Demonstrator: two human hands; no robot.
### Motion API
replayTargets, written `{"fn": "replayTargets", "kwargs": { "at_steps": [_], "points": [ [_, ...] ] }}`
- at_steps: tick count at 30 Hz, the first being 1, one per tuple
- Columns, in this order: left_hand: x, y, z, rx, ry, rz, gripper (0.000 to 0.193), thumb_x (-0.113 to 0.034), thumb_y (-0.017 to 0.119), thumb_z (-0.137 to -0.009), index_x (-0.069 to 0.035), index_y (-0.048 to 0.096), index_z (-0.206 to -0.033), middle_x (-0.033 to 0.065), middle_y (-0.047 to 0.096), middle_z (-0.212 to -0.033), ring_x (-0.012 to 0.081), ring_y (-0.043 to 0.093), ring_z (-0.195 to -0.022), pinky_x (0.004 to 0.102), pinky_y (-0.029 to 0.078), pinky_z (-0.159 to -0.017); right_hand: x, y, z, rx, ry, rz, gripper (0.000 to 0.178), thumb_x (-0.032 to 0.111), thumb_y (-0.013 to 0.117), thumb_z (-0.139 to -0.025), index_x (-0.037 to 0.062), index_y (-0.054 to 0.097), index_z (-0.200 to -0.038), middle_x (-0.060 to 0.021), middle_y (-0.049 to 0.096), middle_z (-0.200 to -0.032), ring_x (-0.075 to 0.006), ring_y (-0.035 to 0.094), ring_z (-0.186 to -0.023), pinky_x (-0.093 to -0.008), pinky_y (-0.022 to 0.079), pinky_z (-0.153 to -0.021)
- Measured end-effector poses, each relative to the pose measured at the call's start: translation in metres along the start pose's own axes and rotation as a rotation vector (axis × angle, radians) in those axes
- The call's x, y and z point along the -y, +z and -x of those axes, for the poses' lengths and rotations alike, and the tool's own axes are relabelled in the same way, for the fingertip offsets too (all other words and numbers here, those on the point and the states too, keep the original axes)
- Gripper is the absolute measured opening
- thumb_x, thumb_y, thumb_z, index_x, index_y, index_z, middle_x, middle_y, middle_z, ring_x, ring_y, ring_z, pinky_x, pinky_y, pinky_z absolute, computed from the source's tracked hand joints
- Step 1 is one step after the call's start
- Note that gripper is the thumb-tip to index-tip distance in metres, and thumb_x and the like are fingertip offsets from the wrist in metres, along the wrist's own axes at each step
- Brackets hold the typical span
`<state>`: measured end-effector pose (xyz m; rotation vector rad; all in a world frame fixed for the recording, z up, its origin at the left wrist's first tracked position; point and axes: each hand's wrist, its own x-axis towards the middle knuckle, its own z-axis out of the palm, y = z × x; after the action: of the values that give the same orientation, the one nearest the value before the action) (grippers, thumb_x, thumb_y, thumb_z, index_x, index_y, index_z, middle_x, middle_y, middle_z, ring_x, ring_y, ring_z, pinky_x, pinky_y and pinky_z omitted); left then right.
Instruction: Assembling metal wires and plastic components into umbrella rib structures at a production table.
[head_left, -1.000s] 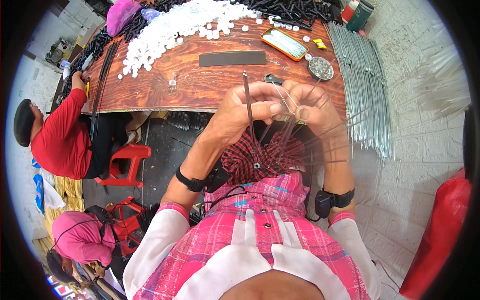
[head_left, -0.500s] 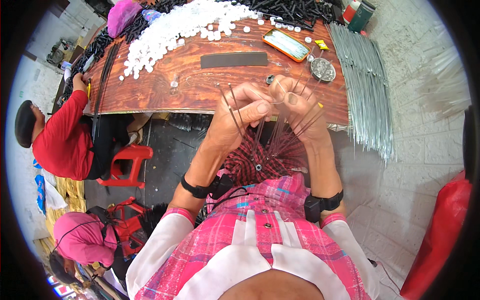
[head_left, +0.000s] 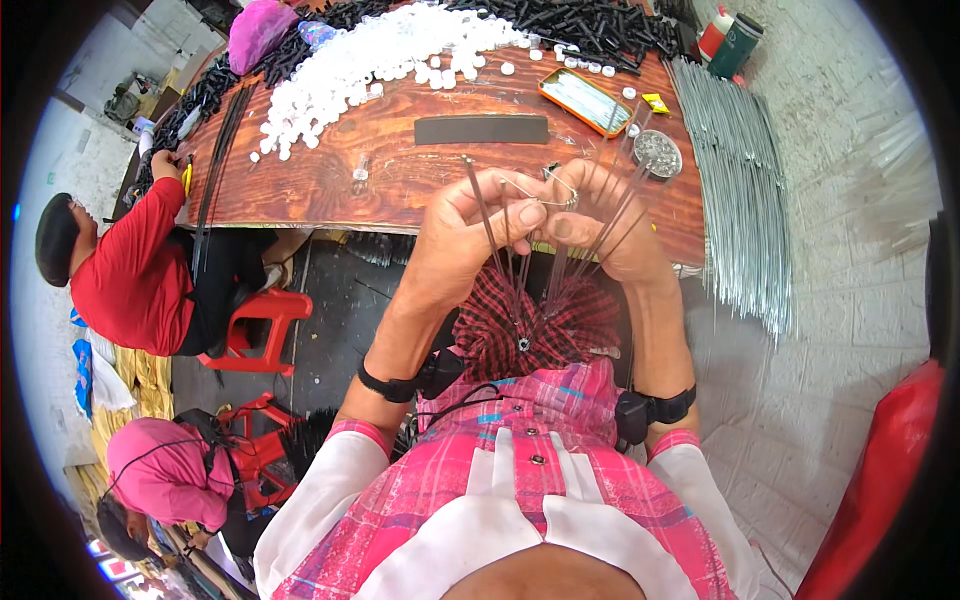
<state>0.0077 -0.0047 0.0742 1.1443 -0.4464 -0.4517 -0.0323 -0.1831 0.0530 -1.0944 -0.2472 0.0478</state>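
My left hand [head_left: 455, 235] and my right hand [head_left: 625, 235] meet above my lap, both closed in pinches with fingertips nearly touching. Between them is a thin, bent pale wire [head_left: 566, 184], gripped by both. Small metal ends sit along the wire beside my right fingertips. Several thin dark metal rods [head_left: 488, 222] pass between and beside my fingers and run down together toward a small round hub [head_left: 523, 344] over a red-and-black checked cloth [head_left: 590, 325]. Fingers hide where most rods meet the wire.
Ahead, the wooden table [head_left: 300, 190] bears white caps [head_left: 345, 75], black tubes [head_left: 590, 38], a flat dark bar [head_left: 481, 130], an orange-edged tin [head_left: 545, 92] and a round dish [head_left: 678, 163]. Silver rods [head_left: 740, 190] overhang its right end. A person in red [head_left: 135, 275] sits left; another in pink [head_left: 165, 470].
Both hands stay together with the wire; their fingers have shifted slightly. The wire now shows a sharper bend near my right fingertips. The whole view has shifted a little.
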Motion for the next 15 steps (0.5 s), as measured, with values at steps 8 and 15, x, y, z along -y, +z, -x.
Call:
{"fn": "replayTargets", "kwargs": {
  "at_steps": [8,15],
  "points": [
    [-0.021,-0.001,0.002,0.069,-0.057,-0.201,0.017,-0.010,0.070,-0.083,0.000,0.070,-0.097,0.0045,0.067,-0.089,0.0079,0.058,-0.067,0.0206,0.048,-0.060,0.022,0.011,-0.004,0.041,0.055,0.138,0.023,0.008,0.080,-0.075,0.0049,0.061,-0.086,-0.0001,0.064,-0.081,-0.0075,0.060,-0.077,-0.0223,0.048,-0.068],
    [-0.015,0.000,-0.001,0.093,-0.091,-0.200,0.012,-0.008,0.071,-0.081,0.000,0.069,-0.090,0.0028,0.062,-0.081,0.0091,0.058,-0.066,0.0215,0.047,-0.060,0.017,-0.005,-0.001,0.069,0.073,0.274,0.022,0.004,0.081,-0.072,0.0053,0.062,-0.084,0.0011,0.064,-0.081,-0.0067,0.060,-0.075,-0.0226,0.050,-0.069]
  ]
}}
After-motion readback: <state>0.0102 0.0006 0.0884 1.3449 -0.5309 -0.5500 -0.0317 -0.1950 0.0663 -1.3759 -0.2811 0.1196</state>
